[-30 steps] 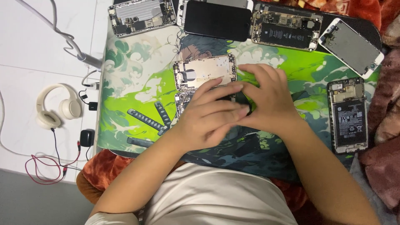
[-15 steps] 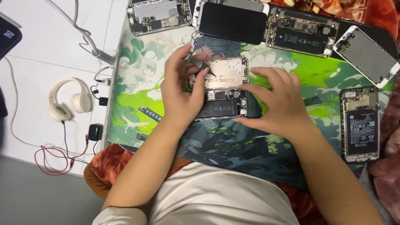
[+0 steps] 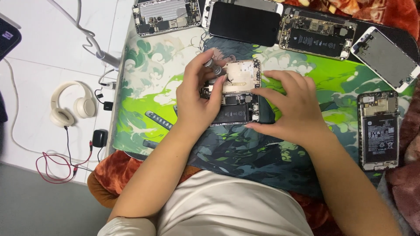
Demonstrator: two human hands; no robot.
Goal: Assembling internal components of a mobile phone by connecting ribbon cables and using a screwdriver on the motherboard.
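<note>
An opened phone (image 3: 238, 94) with a gold inner plate and a dark battery lies in the middle of a green and blue patterned mat (image 3: 144, 83). My left hand (image 3: 199, 94) rests on its left side, fingers closed around a small grey screwdriver (image 3: 213, 66) whose tip is at the phone's upper left corner. My right hand (image 3: 291, 105) lies on the mat against the phone's right edge, fingers spread, holding nothing.
Several other opened phones and screens lie around the mat: one at top left (image 3: 166, 15), a black screen (image 3: 244, 22), an open one (image 3: 317, 37), a white screen (image 3: 385, 57), one at right (image 3: 378, 131). Cream headphones (image 3: 70, 107) and cables lie on the white floor.
My hands have come apart from over the phone. The left hand moved to the phone's upper left with the screwdriver; the right hand slid to the right edge.
</note>
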